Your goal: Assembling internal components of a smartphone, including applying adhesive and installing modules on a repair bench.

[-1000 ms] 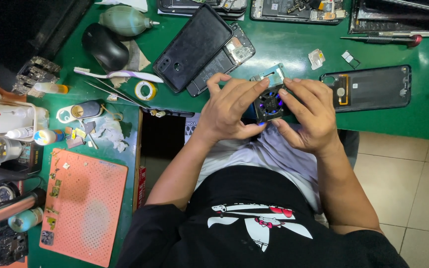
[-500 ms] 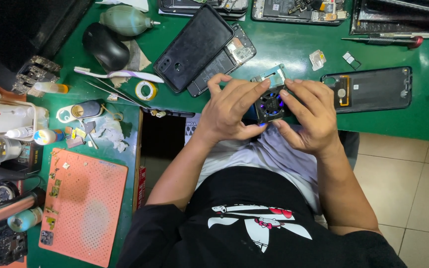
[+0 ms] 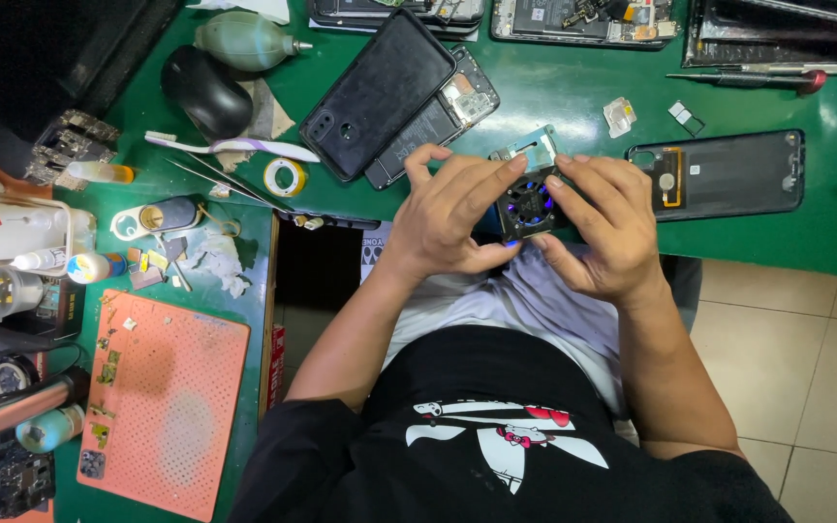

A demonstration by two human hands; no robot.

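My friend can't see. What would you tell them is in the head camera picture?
Two hands, left hand and right hand, hold a small black fan with a blue glow over a green workbench. Opened phones, a black back cover, a black mouse and an orange mat lie around.

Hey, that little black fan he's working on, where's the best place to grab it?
Probably by its outer side edges, coming in from left and right. The small black fan is a flat square with its blades and blue glow facing up in the middle, so pinching the frame keeps fingers off them. The left hand and right hand hold it roughly this way now.
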